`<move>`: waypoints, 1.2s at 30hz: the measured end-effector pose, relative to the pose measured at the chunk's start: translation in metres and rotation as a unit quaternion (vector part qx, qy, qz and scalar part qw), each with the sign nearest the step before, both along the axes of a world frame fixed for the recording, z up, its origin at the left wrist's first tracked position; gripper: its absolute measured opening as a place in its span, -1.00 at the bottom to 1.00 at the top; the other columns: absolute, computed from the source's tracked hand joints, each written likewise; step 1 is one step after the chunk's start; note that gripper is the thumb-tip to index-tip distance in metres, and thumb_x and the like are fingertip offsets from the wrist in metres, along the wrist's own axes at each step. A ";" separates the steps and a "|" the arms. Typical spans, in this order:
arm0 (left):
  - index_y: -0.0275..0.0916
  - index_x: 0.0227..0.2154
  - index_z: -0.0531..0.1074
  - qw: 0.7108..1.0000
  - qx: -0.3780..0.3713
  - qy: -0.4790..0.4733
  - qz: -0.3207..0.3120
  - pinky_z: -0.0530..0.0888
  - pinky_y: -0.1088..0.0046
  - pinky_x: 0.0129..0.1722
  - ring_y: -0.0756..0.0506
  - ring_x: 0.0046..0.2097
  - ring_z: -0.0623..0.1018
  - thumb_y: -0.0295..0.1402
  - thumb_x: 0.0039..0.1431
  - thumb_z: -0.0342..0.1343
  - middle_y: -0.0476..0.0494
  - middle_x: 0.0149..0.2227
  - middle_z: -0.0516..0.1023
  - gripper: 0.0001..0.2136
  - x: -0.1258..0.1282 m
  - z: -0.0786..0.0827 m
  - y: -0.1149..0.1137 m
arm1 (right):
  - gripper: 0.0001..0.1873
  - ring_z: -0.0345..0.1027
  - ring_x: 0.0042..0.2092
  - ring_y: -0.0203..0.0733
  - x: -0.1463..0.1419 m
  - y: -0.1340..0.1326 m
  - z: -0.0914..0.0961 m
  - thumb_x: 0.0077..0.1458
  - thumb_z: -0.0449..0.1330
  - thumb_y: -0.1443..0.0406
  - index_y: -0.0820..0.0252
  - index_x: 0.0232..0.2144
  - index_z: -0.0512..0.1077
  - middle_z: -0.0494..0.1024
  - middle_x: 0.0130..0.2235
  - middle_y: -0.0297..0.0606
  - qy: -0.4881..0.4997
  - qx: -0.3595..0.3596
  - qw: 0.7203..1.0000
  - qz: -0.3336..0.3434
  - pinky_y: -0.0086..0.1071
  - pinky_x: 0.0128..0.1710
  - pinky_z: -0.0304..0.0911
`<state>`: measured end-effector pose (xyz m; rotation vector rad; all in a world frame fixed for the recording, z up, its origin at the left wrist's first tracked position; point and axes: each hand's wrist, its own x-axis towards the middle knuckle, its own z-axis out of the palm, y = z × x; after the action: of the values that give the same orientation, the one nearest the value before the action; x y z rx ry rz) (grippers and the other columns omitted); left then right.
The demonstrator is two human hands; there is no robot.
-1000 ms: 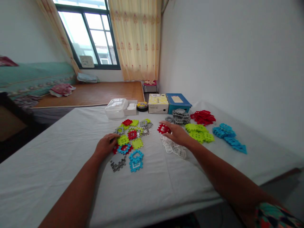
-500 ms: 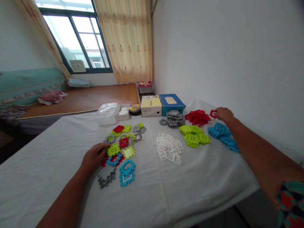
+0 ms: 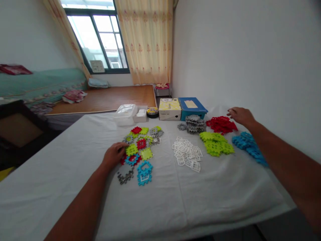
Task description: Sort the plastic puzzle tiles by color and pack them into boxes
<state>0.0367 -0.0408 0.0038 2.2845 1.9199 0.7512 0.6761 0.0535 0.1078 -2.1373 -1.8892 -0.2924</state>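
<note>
two hands, five single-colour piles

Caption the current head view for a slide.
Left hand at mixed pieces, right hand near red pile, white pieces between them.

two hands, five single-colour piles, one mixed spread of pieces, one yellow box, one blue box

A mixed heap of flat red, green, blue and grey pieces with bumpy edges is spread out loosely. Grey pieces are stacked up, and red pieces are piled just to their right. Green pieces are piled in front. Blue pieces are heaped farther right, partly hidden. Thin white pieces are laid between the mixed heap and the green ones.
</note>
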 end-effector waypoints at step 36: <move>-0.14 -0.25 0.57 0.999 0.001 -0.042 -0.020 0.46 0.36 -0.03 -0.10 -0.12 0.56 -0.36 0.05 -0.06 -0.06 -0.15 0.60 -0.68 -0.002 -0.002 -0.001 | -0.60 0.49 -0.32 -0.18 -0.310 -0.113 -0.055 0.01 0.26 0.00 0.13 -0.21 0.50 0.62 -0.31 -0.25 0.175 -0.158 0.877 0.419 -0.38 -0.32 0.29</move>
<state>0.0350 -0.0420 0.0018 2.2455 1.8339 0.8310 0.3662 -0.0595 0.0530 -1.1816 -2.4951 0.5742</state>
